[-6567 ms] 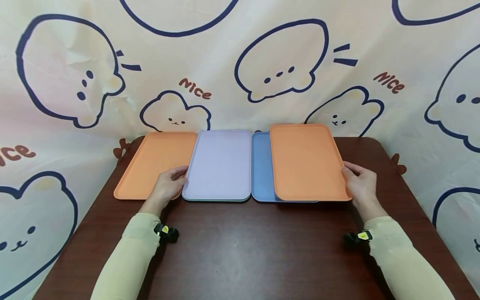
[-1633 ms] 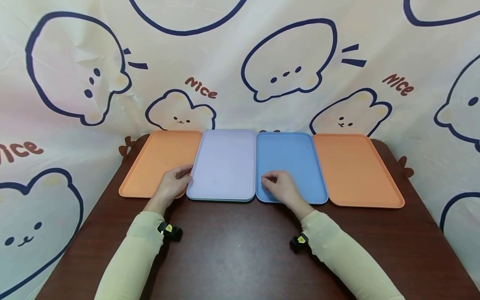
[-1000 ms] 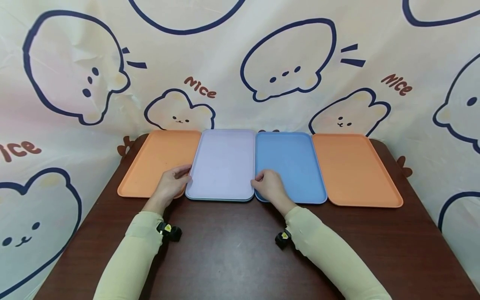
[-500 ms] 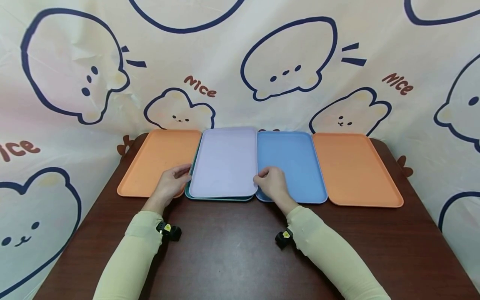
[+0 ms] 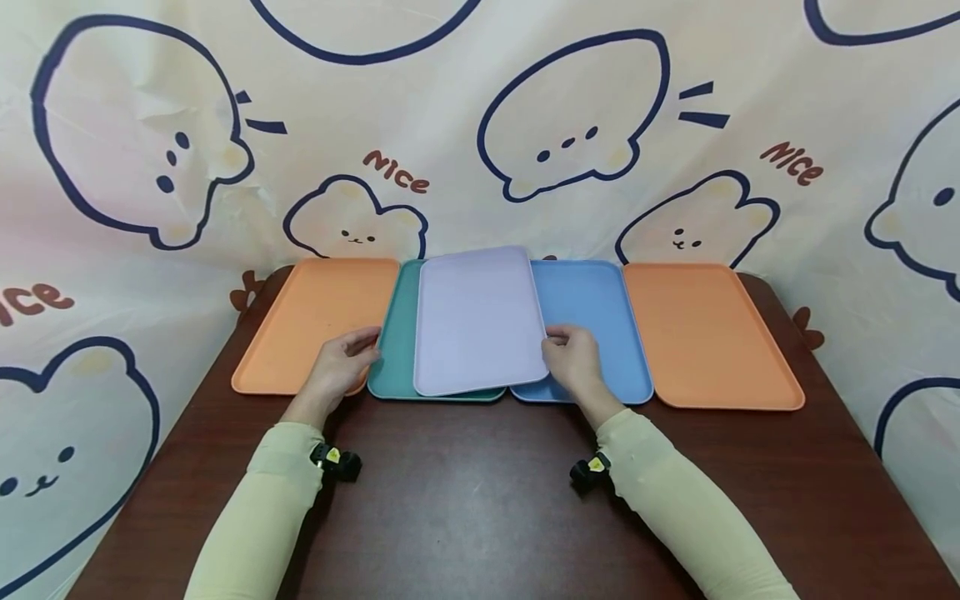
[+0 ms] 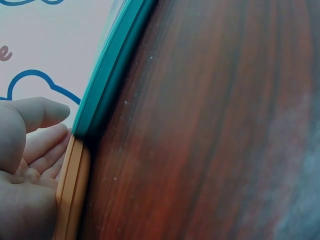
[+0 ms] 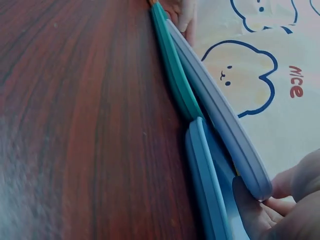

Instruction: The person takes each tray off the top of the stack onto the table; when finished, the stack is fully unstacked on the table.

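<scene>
My right hand (image 5: 576, 364) pinches the right edge of a lavender tray (image 5: 480, 321). That tray is lifted and slightly turned, over part of a green tray (image 5: 396, 342) and part of a blue tray (image 5: 592, 300). In the right wrist view the raised lavender tray (image 7: 220, 110) has the thumb on one side and fingers beneath. Over the left orange tray (image 5: 315, 312), my left hand (image 5: 337, 367) has its fingertips at the green tray's left edge. The left wrist view shows these fingers loosely extended beside the green rim (image 6: 105, 80).
A second orange tray (image 5: 712, 337) lies at the right end of the row. All the trays lie along the back of a dark brown wooden table (image 5: 465, 500). Behind it hangs a cream cloth (image 5: 442, 108) printed with cartoon outlines.
Earlier, the right hand set the second orange tray down right of the blue one. It then took the lavender tray's edge, lifting and sliding it right, uncovering the green tray. The left hand stayed put.
</scene>
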A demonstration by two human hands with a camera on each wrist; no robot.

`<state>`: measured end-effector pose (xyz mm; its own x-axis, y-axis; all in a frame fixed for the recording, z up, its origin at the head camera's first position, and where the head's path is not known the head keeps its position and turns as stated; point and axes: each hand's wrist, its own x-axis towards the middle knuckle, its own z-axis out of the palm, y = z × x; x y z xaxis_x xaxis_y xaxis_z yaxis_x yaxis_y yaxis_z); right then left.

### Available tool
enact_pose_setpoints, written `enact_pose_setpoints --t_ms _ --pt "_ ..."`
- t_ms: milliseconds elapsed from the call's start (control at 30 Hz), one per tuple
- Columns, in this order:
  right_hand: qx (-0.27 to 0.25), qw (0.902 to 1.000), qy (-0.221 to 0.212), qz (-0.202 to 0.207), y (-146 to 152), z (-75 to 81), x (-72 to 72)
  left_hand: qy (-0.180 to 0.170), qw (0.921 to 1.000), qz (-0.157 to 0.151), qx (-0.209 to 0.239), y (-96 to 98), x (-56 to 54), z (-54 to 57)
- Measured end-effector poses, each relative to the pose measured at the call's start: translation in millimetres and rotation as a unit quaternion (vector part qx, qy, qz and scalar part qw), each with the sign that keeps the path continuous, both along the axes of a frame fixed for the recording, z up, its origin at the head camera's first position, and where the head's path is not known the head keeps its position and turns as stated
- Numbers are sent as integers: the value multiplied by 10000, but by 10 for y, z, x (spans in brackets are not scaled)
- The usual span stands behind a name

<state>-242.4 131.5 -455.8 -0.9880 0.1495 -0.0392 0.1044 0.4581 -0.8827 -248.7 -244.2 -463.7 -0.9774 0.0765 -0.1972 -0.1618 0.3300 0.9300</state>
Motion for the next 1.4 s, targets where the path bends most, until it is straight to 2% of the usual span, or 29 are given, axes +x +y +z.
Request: enact_pose_setpoints --t_ms 200,467,667,767,1100,1400 --pt "24 9998 56 -173 85 11 -15 -11 10000 -33 -30 -6 11 -14" --pt "-64 9978 148 -645 324 34 -90 27 9999 -21 -143 -5 1 -19" --pt "-206 9973 216 -672 481 71 -106 111 9984 13 -553 20 -3 -14" --pt "-275 9973 178 -663 560 87 -103 103 9985 -22 -538 29 -2 -12" --pt "-393 9988 -163 -231 884 160 -161 38 9990 -34 -440 18 13 -11" --pt "-318 9974 -412 495 1124 197 -173 -17 9992 -11 -412 32 19 16"
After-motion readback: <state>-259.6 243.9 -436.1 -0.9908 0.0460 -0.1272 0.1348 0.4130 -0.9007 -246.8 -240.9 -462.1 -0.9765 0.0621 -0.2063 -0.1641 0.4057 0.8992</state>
